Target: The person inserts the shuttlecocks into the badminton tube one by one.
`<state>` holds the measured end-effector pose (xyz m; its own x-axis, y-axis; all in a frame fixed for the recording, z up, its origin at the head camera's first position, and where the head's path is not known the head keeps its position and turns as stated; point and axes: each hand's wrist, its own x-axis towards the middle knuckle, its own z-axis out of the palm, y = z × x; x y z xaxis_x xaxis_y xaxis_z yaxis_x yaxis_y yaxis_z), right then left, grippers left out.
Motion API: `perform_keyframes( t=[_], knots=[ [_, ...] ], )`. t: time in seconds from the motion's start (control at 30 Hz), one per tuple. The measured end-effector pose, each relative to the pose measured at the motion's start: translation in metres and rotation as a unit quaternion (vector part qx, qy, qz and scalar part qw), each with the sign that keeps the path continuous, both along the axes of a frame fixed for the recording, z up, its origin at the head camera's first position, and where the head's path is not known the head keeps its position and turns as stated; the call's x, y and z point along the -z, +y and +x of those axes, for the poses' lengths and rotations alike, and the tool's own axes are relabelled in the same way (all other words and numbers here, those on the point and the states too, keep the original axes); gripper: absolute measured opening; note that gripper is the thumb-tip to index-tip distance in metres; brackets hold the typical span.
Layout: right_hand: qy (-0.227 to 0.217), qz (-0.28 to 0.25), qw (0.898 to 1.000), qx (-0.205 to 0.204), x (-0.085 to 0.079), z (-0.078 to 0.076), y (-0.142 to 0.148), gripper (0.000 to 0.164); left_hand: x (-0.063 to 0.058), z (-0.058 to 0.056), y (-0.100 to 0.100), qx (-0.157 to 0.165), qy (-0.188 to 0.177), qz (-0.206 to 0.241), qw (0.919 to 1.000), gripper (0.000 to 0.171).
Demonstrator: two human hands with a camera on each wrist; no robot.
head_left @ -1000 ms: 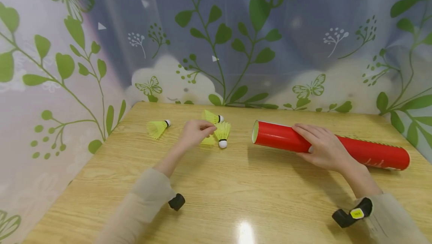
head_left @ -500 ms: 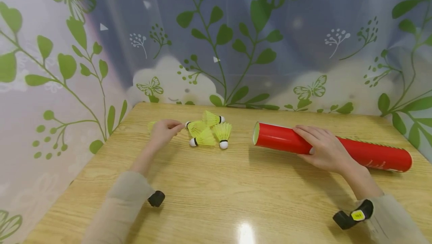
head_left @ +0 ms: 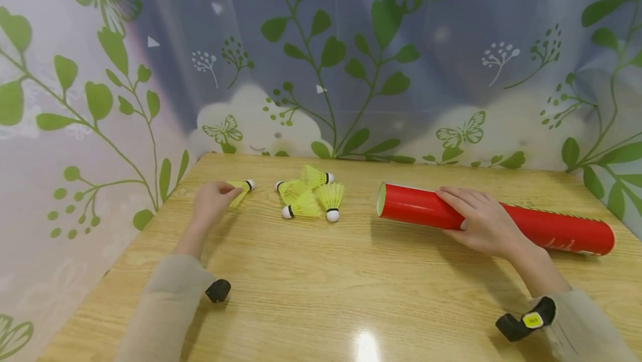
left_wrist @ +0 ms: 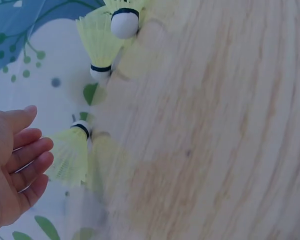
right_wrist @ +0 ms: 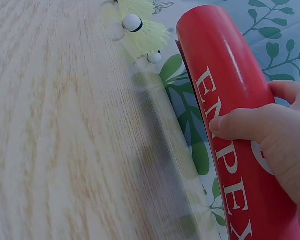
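Observation:
My left hand (head_left: 212,201) is beside a lone yellow shuttlecock (head_left: 243,190) at the left of the table, partly covering its skirt in the head view. In the left wrist view the fingers (left_wrist: 32,162) are loosely bent with nothing between them, and the shuttlecock (left_wrist: 70,155) lies just past them. Whether they touch it, I cannot tell. My right hand (head_left: 484,220) grips a red shuttlecock tube (head_left: 551,225) round its middle. The tube's open end (head_left: 381,200) faces left, slightly raised off the table. White lettering shows on its side in the right wrist view.
Several yellow shuttlecocks (head_left: 303,204) with white heads lie in a cluster between my hands, left of the tube's mouth. The wooden table (head_left: 321,273) ends at a leaf-printed curtain (head_left: 351,72) behind and at the left.
My left hand has moved left, away from the cluster to the lone shuttlecock. Another shuttlecock, hidden behind that hand before, now shows in the cluster. My right hand and the tube have barely moved.

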<state>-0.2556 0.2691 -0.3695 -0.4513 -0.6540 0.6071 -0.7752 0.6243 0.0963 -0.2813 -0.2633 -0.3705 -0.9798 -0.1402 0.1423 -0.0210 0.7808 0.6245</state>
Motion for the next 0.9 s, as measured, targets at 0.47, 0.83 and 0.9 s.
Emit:
perform_keyframes(
  t=[0.47, 0.83, 0.9],
  knots=[
    [-0.007, 0.010, 1.000, 0.003, 0.0005, 0.0010, 0.0033, 0.064, 0.0027, -0.0046, 0.0010, -0.030, -0.039, -0.018, 0.9986, 0.045],
    [-0.008, 0.024, 1.000, 0.008, 0.0020, 0.0016, 0.0043, 0.075, 0.0062, -0.0086, 0.0025, -0.044, -0.015, -0.014, 0.9988, 0.032],
    [-0.009, 0.021, 1.000, 0.007, 0.0021, 0.0016, 0.0050, 0.067, 0.0067, -0.0090, 0.0006, -0.045, -0.010, -0.013, 0.9988, 0.032]
  ],
)
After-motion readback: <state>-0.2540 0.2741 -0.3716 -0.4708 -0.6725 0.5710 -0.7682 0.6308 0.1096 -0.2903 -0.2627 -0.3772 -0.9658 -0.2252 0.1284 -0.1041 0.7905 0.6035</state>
